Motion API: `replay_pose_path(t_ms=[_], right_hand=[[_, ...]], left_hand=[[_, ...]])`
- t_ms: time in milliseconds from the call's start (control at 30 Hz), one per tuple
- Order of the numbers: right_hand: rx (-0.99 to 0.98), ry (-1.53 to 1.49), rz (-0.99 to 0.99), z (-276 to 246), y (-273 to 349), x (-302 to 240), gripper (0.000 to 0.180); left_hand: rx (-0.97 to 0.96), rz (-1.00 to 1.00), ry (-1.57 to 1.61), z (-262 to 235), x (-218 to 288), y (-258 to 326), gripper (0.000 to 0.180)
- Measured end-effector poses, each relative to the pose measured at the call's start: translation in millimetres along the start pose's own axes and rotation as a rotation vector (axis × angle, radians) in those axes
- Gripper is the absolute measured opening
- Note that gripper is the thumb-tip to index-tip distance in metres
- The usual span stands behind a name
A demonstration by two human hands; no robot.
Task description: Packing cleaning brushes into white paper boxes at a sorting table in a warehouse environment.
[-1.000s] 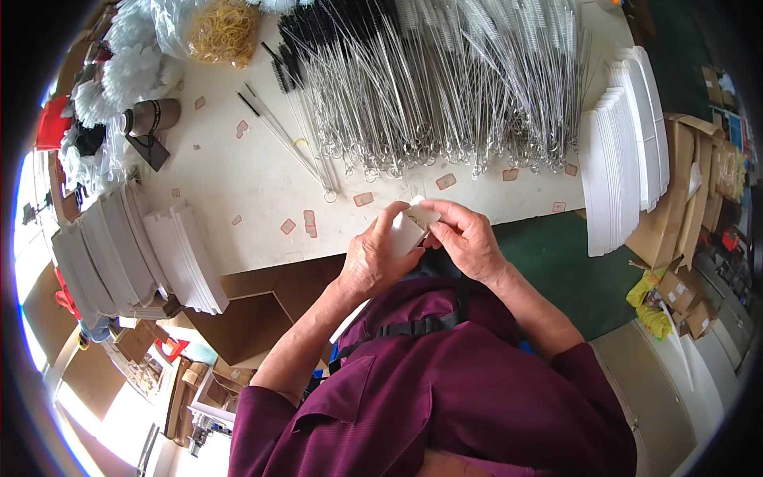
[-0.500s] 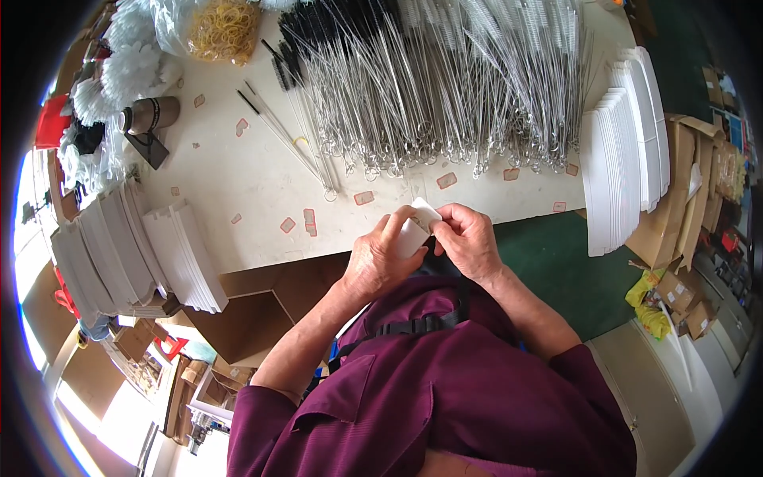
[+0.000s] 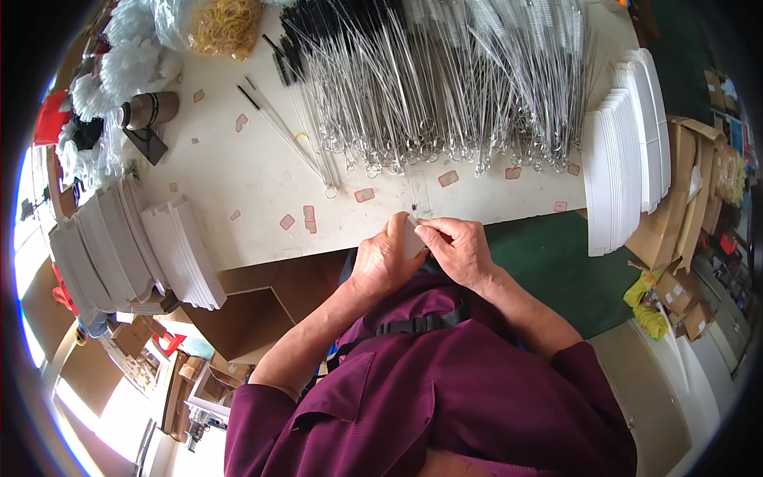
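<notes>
A small white carton (image 3: 414, 242) is between my hands, just off the near edge of the table. My left hand (image 3: 380, 262) is wrapped round its left side, thumb up along it. The fingers of my right hand (image 3: 461, 250) pinch its upper right edge. Most of the carton is hidden by my hands. Right beyond my fingertips lies a thin wire piece with a small dark end (image 3: 414, 207). Farther off, wire straw brushes (image 3: 445, 95) with ring ends are heaped, some with black bristles and some with pale ones.
Flat white cartons (image 3: 181, 250) are stacked at the left, with more white cartons (image 3: 616, 167) at the right. A few brushes (image 3: 290, 143) lie apart on the table (image 3: 262, 195). A bag of yellow rubber bands (image 3: 224, 28) and a metal bottle (image 3: 151, 111) stand far left.
The carton's opened end flap, visible before, no longer shows. My right hand has moved slightly left and down, closer to my left. The dark-ended wire piece is now uncovered.
</notes>
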State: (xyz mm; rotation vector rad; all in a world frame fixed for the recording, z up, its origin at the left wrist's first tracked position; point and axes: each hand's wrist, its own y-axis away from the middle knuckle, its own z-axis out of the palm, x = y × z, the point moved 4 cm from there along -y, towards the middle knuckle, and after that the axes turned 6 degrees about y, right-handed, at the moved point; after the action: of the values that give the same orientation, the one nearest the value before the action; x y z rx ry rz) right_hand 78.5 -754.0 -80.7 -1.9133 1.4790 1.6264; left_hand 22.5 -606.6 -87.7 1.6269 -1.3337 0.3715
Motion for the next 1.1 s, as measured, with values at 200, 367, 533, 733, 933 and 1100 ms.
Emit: replay_pose_path(t_ms=[200, 367, 533, 733, 933, 1100], right_hand=[[0.017, -0.270, 0.148, 3.1, -4.6, 7.1, 0.014], [0.083, -0.350, 0.130, 8.7, -5.3, 15.7, 0.012], [0.052, -0.352, 0.199, 3.5, -3.4, 19.5, 0.014], [0.016, -0.450, 0.263, 3.7, -3.6, 22.7, 0.016], [0.134, -0.120, 0.085, 5.2, 6.0, 4.9, 0.015], [0.142, -0.035, -0.109, 10.4, 10.2, -2.6, 0.035]], left_hand=[[0.105, 0.077, -0.034, -2.7, 5.3, 2.3, 0.060], [0.162, 0.135, -0.052, 2.4, 5.4, 4.7, 0.062], [0.146, 0.139, -0.030, 2.4, 5.1, 5.8, 0.063], [0.160, 0.163, -0.018, 3.4, 3.0, 9.7, 0.065], [0.197, 0.175, -0.005, 4.6, 1.5, 12.7, 0.061], [0.247, 0.171, 0.068, 1.0, -0.7, 10.1, 0.056]])
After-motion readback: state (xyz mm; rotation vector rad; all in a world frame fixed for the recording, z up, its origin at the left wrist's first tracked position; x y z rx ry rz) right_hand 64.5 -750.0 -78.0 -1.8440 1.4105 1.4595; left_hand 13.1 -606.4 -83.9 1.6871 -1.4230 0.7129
